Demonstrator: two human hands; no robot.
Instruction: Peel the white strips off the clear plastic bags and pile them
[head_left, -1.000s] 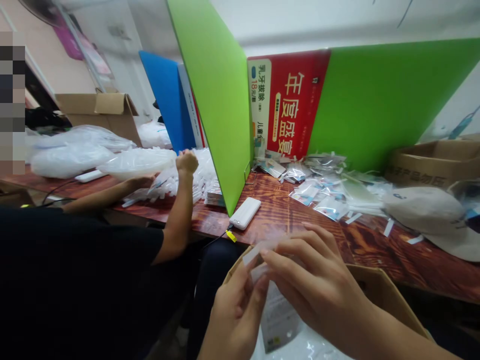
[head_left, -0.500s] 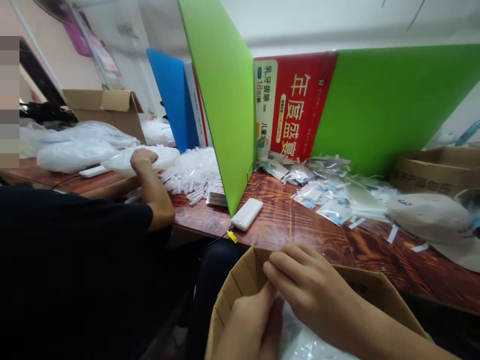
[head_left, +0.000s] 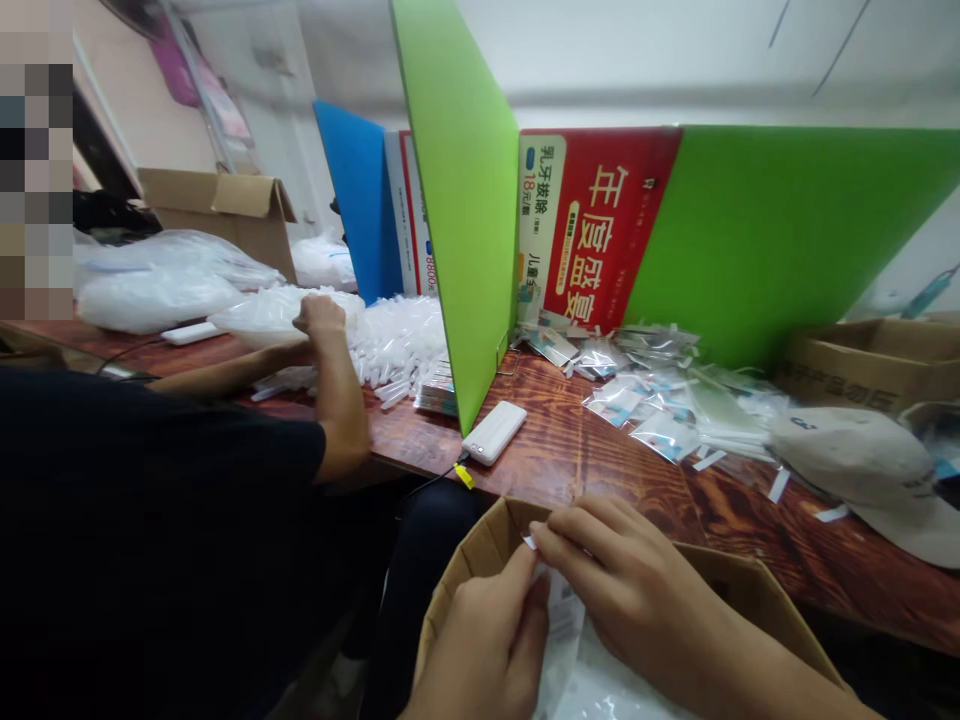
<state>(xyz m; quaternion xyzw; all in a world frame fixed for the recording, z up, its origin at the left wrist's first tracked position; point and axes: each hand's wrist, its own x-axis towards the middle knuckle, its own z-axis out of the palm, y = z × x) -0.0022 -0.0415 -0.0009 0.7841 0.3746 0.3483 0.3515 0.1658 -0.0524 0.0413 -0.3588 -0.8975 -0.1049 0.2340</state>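
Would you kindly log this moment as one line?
left hand: holds packet | right hand: pinches packet top | over box | power bank on table

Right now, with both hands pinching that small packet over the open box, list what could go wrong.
1. The clear packet is pinched only at its top edge by the left hand and right hand, so it might slip into the cardboard box.
2. The white power bank lies near the table edge with its cable hanging off; a snag could pull it down.
3. Loose packets lie scattered nearby and could mix in.
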